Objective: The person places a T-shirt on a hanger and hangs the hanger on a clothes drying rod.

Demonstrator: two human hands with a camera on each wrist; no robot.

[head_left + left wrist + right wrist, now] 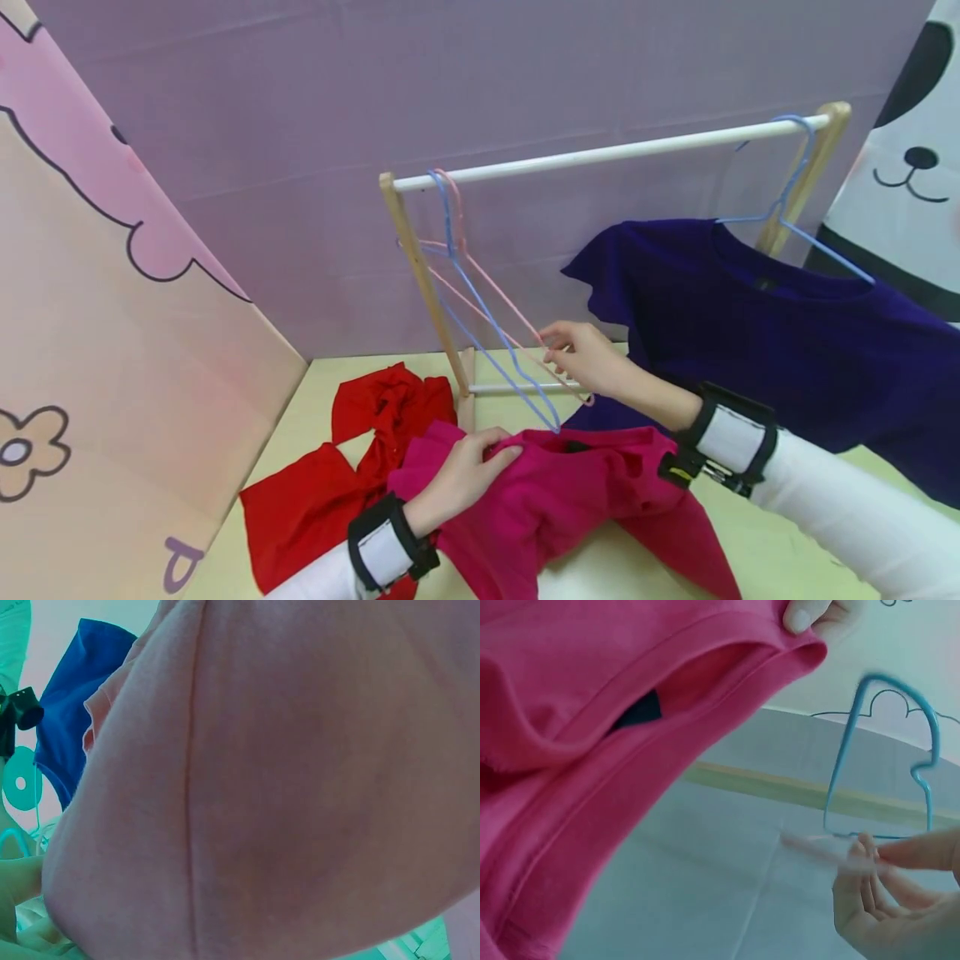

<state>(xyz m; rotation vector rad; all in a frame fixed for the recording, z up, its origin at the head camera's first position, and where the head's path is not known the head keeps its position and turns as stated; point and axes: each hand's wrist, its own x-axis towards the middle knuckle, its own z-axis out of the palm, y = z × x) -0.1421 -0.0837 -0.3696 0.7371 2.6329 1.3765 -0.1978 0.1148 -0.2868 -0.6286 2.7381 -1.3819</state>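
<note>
My left hand [468, 475] pinches a bright pink T-shirt [570, 500] by its upper edge near the neckline, holding it up over the table. The same cloth [262, 780] fills most of the left wrist view. Higher and to the right, my right hand [585, 354] pinches the lower part of a pink hanger [501, 291], whose hook sits on the rack's rail. In the right wrist view the hanger bar [817, 851] is blurred between thumb and fingers. Beside it a blue hanger [448, 221] hangs from the same rail, its tip close over the shirt.
The rack's white rail [600, 156] runs between wooden end posts [420, 267]. A dark purple T-shirt [795, 350] hangs at the right on another blue hanger [825, 252]. Crumpled red clothing [315, 500] lies on the pale yellow table [277, 454] at left, against a printed wall [112, 333].
</note>
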